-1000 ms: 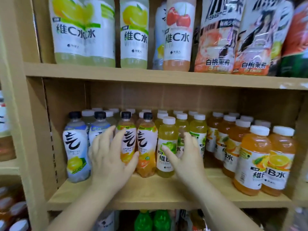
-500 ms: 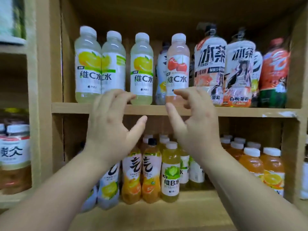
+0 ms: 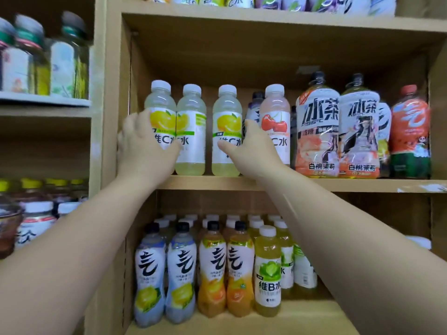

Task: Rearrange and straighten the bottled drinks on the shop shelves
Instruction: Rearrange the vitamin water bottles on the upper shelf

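1. The left hand (image 3: 142,146) is gripping the first lemon bottle (image 3: 160,105), fingers curling round its left side, thumb crossing the label
2. The second lemon bottle (image 3: 192,131) is standing upright, touching it, on the middle shelf (image 3: 314,184)
3. The right hand (image 3: 252,147) is gripping the third lemon bottle (image 3: 227,112), thumb lying on its front, fingers reaching into the gap beside the cherry bottle (image 3: 277,112)
4. A large tea bottle (image 3: 316,131) is standing further right

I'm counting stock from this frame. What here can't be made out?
All in the head view:
Top-shelf bottles: cut off by the upper edge.
Left-unit bottles: blurred, labels unreadable.
Dark-capped bottle: mostly hidden behind the cherry bottle and right hand.
Right hand's fingertips: hidden between bottles, so its grip is unclear.
Leftmost lemon bottle: lower label covered by the left hand.
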